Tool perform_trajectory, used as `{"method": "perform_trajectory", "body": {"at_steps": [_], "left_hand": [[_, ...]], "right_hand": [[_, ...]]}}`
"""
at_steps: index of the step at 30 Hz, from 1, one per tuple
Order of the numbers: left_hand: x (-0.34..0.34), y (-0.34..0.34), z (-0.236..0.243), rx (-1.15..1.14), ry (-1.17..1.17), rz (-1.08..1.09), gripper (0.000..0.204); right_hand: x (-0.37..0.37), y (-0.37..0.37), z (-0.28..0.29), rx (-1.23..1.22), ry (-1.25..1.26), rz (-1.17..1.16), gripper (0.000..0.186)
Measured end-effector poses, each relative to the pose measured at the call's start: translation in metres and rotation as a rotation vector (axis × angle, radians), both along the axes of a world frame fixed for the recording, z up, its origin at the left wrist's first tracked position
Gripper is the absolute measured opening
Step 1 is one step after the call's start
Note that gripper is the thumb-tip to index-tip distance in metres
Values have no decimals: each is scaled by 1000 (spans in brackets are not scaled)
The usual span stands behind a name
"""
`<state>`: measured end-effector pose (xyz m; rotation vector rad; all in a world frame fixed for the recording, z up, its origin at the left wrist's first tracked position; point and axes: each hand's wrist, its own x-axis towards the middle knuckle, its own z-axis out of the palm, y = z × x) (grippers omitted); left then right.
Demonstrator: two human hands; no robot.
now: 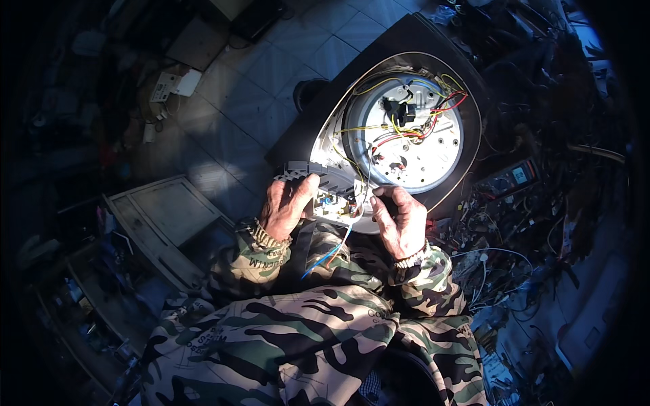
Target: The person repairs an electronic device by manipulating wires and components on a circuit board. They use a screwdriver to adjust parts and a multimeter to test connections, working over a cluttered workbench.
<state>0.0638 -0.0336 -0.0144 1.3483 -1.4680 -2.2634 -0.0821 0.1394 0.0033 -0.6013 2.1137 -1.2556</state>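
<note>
An opened cooker-like appliance (443, 162) lies in front of me, its round metal base and loose red, yellow and blue wires showing. At its near end, my left hand (288, 206) grips a grey ribbed plastic cover (318, 179) between thumb and fingers. Directly below this cover sits a circuit board (332, 205) with small components. My right hand (399, 220) is closed beside the board, thumb and forefinger pressed together at thin wires; exactly what they pinch is too small to make out. A blue wire (323, 260) and a brown one hang from the board toward my lap.
The appliance rests on a dark flat surface (420, 34). At right, a multimeter (508, 179) with a lit screen lies among heaped cables and parts. A pale wooden panel (169, 216) stands at left, near the tiled floor (271, 71). More clutter fills the far left.
</note>
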Motion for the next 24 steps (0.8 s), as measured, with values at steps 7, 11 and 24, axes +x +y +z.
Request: {"method": "perform_trajectory", "body": {"at_steps": [7, 11, 24], "left_hand": [[9, -5, -6, 109, 81, 99, 33], [6, -6, -5, -19, 65, 187, 42], [17, -10, -9, 283, 470, 250, 37]], "right_hand": [[10, 0, 1, -76, -208, -129, 8], [11, 5, -8, -104, -155, -131, 9], [33, 2, 38, -69, -224, 139, 29]]}}
